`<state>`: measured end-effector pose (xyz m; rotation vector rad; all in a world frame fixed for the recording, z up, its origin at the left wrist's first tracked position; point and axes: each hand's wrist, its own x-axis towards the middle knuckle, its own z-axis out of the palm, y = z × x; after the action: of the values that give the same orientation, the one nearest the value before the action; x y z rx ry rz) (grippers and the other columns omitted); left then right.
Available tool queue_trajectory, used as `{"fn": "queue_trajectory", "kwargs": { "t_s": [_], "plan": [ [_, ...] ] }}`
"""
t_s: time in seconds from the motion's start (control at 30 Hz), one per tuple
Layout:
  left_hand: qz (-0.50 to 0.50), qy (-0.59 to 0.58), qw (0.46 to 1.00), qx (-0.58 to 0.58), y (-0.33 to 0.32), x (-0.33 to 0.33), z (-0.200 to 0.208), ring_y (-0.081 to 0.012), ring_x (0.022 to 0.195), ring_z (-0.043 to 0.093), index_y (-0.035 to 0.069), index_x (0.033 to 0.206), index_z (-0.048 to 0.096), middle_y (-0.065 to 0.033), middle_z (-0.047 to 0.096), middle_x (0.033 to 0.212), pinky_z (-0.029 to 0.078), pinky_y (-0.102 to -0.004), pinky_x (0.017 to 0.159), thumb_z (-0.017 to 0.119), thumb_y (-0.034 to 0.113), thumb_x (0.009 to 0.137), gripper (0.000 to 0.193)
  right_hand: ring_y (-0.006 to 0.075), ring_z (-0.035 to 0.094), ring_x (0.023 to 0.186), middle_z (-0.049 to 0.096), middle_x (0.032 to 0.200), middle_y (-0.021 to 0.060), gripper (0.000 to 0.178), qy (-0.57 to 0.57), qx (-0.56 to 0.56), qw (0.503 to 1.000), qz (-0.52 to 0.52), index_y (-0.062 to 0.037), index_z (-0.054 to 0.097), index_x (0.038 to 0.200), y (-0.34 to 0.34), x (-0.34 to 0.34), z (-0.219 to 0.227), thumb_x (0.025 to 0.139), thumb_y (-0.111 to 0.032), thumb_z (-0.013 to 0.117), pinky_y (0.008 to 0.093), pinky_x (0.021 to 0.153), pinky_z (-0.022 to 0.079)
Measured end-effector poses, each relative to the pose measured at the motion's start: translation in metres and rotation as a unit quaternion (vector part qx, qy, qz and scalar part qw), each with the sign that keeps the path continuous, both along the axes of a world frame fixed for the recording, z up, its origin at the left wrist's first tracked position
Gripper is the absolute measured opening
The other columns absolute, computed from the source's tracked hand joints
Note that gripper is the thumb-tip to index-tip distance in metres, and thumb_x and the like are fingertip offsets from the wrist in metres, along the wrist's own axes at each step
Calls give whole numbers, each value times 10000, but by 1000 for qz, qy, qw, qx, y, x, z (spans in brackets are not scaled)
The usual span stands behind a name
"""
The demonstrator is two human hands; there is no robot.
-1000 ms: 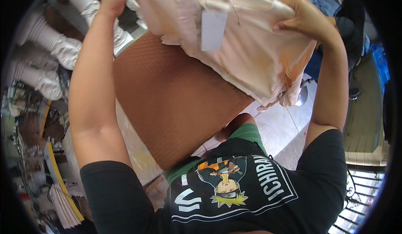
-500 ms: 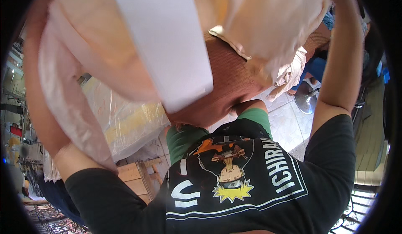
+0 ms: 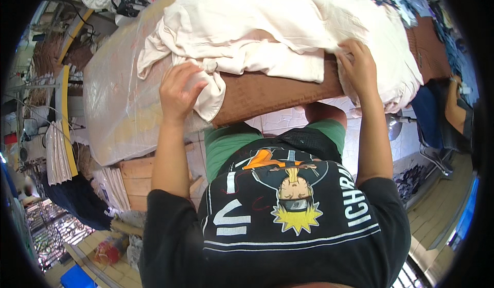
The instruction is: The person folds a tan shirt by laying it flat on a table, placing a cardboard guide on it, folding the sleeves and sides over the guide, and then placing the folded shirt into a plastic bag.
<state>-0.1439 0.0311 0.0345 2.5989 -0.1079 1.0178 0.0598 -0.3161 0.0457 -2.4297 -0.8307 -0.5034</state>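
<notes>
A cream garment (image 3: 247,23), its exact kind unclear, lies loosely spread and wrinkled across a brown cloth-covered table (image 3: 278,90). At its near left end, my left hand (image 3: 180,90) hovers with thumb and fingers apart, beside a folded-over flap of the cloth. My right hand (image 3: 358,66) is by the garment's right side, its thumb and fingertips pinched together at the cream fabric. To the right of that hand lies a pile of cream cloth (image 3: 388,56), partly hanging over the table's near edge.
Left of the brown cover is a large clear-plastic-wrapped bundle (image 3: 116,102). A black bag (image 3: 128,0) sits at the far left, and a wooden pallet (image 3: 136,177) is below the bundle. Another person's arm (image 3: 455,110) shows at right, near a chair (image 3: 432,156).
Both hands have come down from high up near the camera. The cream cloth that was raised and filling the upper view now lies on the table, and my left hand has let go.
</notes>
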Motion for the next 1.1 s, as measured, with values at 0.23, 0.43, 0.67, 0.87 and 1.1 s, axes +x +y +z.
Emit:
{"fn": "queue_trajectory", "kwargs": {
  "t_s": [0.23, 0.43, 0.67, 0.87, 1.1],
  "plan": [
    [102, 14, 984, -143, -8, 23, 4, -223, 853, 623, 36, 910, 686, -95, 658, 914, 481, -323, 768, 655, 86, 807, 118, 261, 570, 975, 622, 1036, 63, 181, -36, 27, 998, 45, -79, 669, 919, 12, -17, -4, 742, -104, 698, 364, 821, 443],
    [26, 113, 993, -38, -1, 75, -4, -217, 945, 599, 105, 959, 709, -44, 665, 980, 475, -313, 812, 678, 112, 767, 195, 245, 549, 1020, 621, 1031, 45, 217, -80, -34, 992, 97, -99, 668, 949, 37, -10, -14, 737, -132, 696, 375, 865, 410],
    [9, 180, 983, -47, 7, 84, -22, -244, 880, 604, 82, 948, 681, -75, 657, 951, 479, -325, 779, 659, 124, 790, 165, 264, 584, 942, 636, 972, 83, 226, -19, -47, 997, 51, -75, 658, 994, 28, 10, -40, 771, -110, 648, 371, 811, 445],
    [20, 41, 950, -309, 53, 103, 28, -109, 757, 551, 64, 1063, 560, -10, 597, 840, 453, -267, 690, 528, 220, 928, 209, 77, 564, 783, 638, 866, 22, 235, 255, 291, 922, 30, -5, 625, 1074, 34, 48, 16, 902, -137, 537, 227, 700, 453],
    [-76, 31, 993, -84, 81, 77, 265, -118, 866, 584, 54, 1082, 595, -15, 641, 936, 444, -252, 790, 576, 233, 893, 261, 135, 607, 766, 654, 798, 40, 243, 21, 215, 975, 49, 3, 649, 961, 8, 52, 203, 892, -219, 579, 282, 688, 469]
  ]
}}
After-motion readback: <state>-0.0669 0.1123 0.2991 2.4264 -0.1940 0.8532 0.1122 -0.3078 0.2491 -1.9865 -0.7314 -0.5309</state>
